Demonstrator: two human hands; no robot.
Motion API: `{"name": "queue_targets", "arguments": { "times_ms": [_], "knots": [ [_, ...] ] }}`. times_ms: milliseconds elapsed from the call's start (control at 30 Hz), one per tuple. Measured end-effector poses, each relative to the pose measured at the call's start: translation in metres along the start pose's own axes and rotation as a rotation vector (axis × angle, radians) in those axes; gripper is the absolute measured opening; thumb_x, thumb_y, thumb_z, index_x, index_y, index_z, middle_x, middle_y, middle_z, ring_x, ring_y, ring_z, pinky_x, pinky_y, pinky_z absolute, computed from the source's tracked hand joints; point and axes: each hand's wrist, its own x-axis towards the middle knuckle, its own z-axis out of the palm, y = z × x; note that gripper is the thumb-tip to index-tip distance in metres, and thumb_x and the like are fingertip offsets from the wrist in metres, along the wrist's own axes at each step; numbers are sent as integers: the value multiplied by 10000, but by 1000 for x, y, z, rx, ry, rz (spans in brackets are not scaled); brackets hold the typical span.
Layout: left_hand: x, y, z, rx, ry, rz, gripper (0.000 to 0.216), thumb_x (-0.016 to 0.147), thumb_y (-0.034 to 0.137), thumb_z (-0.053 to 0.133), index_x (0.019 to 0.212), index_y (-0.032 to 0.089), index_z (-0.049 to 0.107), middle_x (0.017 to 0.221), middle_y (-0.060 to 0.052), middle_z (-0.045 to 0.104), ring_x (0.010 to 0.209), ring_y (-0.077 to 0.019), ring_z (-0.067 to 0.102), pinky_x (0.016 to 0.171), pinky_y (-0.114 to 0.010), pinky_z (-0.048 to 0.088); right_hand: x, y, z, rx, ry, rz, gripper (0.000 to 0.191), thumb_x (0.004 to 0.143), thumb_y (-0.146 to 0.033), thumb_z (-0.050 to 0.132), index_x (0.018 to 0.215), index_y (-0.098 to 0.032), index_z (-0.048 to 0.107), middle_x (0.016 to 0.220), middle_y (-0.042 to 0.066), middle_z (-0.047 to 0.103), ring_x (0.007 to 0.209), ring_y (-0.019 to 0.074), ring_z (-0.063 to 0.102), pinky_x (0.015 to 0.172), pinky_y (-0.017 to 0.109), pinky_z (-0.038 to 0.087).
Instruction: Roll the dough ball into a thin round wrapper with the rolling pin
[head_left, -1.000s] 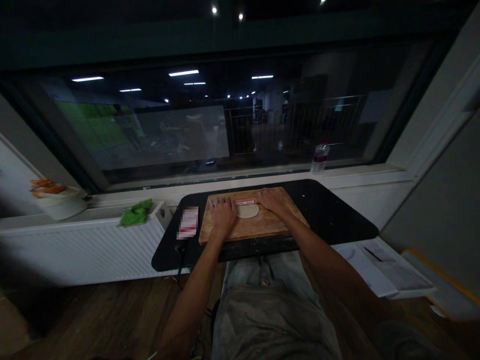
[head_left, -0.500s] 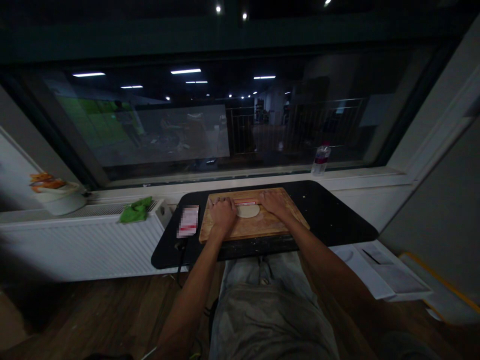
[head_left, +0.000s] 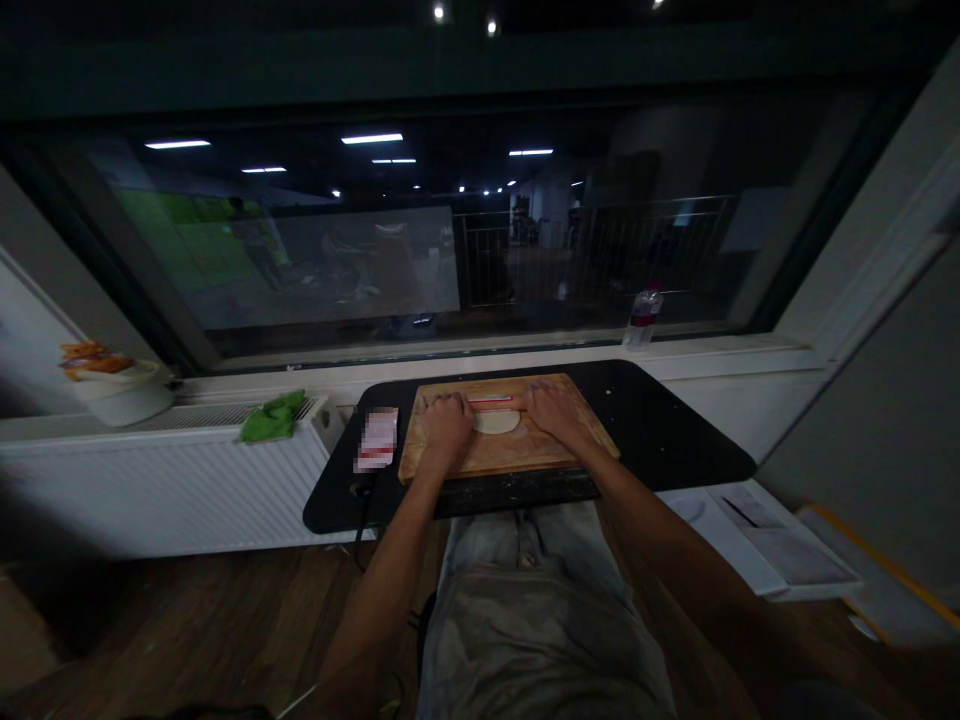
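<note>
A flat, pale round of dough point(head_left: 496, 423) lies on a wooden cutting board point(head_left: 510, 462). Across its far part runs a thin rolling pin point(head_left: 491, 403), light wood with a red-edged label or strip along its middle. My left hand point(head_left: 448, 425) is closed over the pin's left end and my right hand point(head_left: 551, 408) over its right end. Both palms face down, and they hide the pin's ends. The board rests on a black tabletop point(head_left: 667, 425).
Left of the board lies a phone-like rectangle point(head_left: 376, 440), its face blurred out, with a cable near it. A green cloth point(head_left: 271, 417) and a white pot point(head_left: 124, 395) sit on the radiator point(head_left: 187, 490). A bottle point(head_left: 643, 318) stands on the windowsill. White boxes point(head_left: 780, 545) are at lower right.
The rolling pin has turned a little, so its red-edged marking shows differently. My right hand has shifted slightly right; both hands stay on the pin.
</note>
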Motion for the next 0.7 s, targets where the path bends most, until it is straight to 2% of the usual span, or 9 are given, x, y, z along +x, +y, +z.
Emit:
{"name": "queue_targets", "arguments": {
  "times_ms": [133,400,700],
  "knots": [
    [-2,1,-2,2,10,-2,547,1154,339,362,1111,117,860,1141,-212,835,1101,-317,781,1252,-496,369,-5,1,3,24,60,6,524,1162,-229,288,1416,-74,719,1510,221,708,1480,308,595,1242,386,426],
    [-6,2,-7,18,-17,10,560,1162,348,348,1103,119,855,1128,-211,835,1070,-310,787,1198,-475,412,-17,1,8,81,133,14,543,1154,-204,279,1481,-34,677,1581,215,669,1543,289,559,1296,374,389],
    [-11,1,-8,50,-25,51,553,1156,329,333,1119,124,844,1133,-218,830,1053,-319,779,1160,-480,437,-33,-5,-7,92,84,37,525,1155,-194,294,1472,-43,683,1535,238,692,1455,291,629,1239,361,425]
  ]
}}
